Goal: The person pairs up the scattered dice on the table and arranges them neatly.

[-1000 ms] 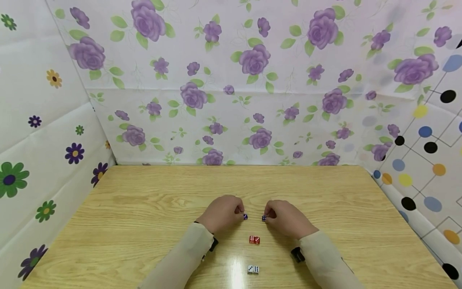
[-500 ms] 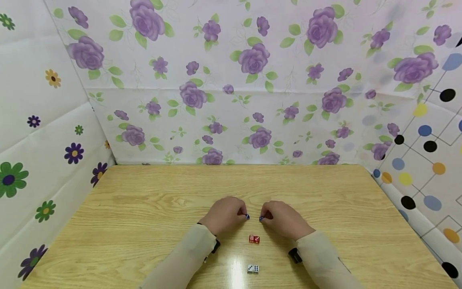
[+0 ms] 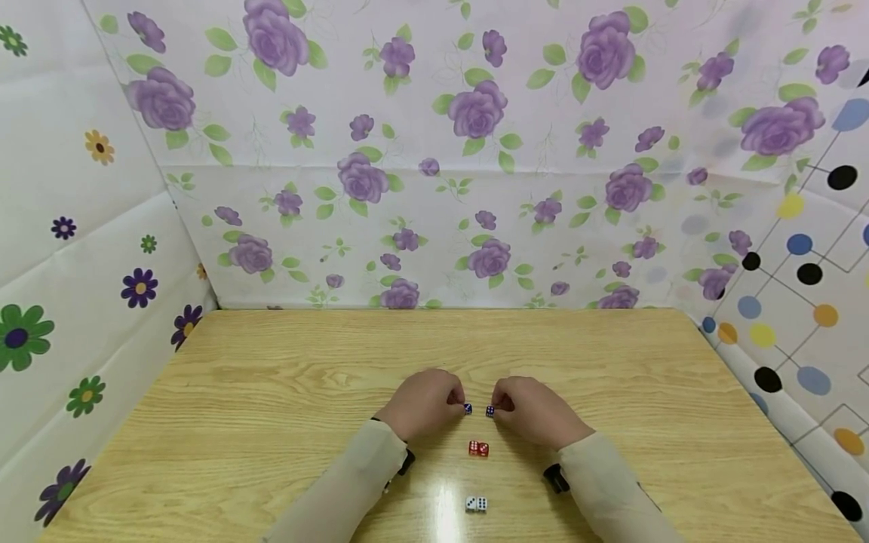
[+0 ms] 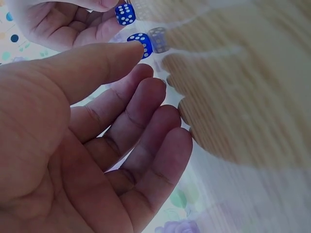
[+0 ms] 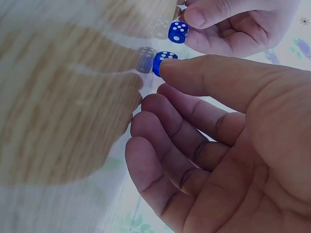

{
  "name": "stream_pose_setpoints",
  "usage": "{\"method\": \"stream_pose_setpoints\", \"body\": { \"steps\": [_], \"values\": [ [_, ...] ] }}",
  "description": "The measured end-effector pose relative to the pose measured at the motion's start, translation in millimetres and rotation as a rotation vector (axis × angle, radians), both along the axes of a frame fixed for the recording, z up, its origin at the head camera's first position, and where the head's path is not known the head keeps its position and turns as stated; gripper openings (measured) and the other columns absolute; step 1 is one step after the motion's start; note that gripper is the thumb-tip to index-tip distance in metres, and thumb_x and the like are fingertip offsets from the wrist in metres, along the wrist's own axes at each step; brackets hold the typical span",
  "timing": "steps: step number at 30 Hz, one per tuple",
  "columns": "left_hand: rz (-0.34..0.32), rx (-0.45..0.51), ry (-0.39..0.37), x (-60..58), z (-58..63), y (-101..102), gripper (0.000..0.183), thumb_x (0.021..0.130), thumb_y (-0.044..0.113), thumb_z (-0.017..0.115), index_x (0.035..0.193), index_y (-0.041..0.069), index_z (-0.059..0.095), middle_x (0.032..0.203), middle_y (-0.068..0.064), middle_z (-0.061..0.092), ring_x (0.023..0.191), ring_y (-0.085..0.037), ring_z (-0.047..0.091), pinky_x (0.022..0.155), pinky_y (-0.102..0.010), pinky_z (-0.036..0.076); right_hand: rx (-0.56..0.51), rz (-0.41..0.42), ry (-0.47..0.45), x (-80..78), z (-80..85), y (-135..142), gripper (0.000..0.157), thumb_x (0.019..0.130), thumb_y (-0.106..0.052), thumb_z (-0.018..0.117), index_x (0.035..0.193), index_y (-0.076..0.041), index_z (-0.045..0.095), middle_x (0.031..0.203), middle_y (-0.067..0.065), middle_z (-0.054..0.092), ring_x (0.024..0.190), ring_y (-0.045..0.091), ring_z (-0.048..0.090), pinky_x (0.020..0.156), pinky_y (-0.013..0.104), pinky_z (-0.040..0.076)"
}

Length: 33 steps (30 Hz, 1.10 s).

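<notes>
In the head view, two small blue dice with white pips stand on the wooden table a short gap apart. My left hand point(image 3: 422, 403) pinches the left blue die point(image 3: 468, 409); my right hand point(image 3: 539, 411) pinches the right blue die point(image 3: 490, 411). The left wrist view has the thumb on the left blue die point(image 4: 141, 38), at table level, the other fingers loosely bent below. Likewise, in the right wrist view the thumb presses the right blue die point(image 5: 165, 56). Each thumb partly covers its die, and the index fingertips behind are mostly hidden.
Nearer the body, two red dice point(image 3: 478, 449) sit side by side. Closer still are two white dice point(image 3: 476, 504), also side by side. The wooden table point(image 3: 285, 377) meets a flowered cloth point(image 3: 434, 211) at its back edge, with patterned cloths at both sides.
Both hands have moved slightly inward with their blue dice, narrowing the gap between them, mostly in the first half second. The red and white dice have stayed in place.
</notes>
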<state>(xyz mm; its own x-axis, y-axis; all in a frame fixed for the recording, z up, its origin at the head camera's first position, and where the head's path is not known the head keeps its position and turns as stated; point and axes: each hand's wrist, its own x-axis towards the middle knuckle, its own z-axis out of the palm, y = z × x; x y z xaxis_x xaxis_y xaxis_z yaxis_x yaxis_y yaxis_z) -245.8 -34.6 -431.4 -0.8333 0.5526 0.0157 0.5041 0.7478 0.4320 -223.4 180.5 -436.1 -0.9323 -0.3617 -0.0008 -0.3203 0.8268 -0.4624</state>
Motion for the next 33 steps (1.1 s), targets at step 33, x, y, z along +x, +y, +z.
{"method": "stream_pose_setpoints", "body": {
  "steps": [33],
  "values": [
    [-0.025,0.014,0.006,2.1,-2.2,8.7,0.008,0.093,0.022,0.078,0.087,0.019,0.076,0.083,0.012,0.067,0.076,-0.004,0.058,0.075,-0.027,0.052,0.021,0.026,0.01,2.2,1.8,-5.6,0.013,0.092,-0.009,0.078,0.086,-0.016,0.068,0.08,-0.008,0.06,0.073,0.009,0.053,0.07,0.032,0.049]
  ]
}}
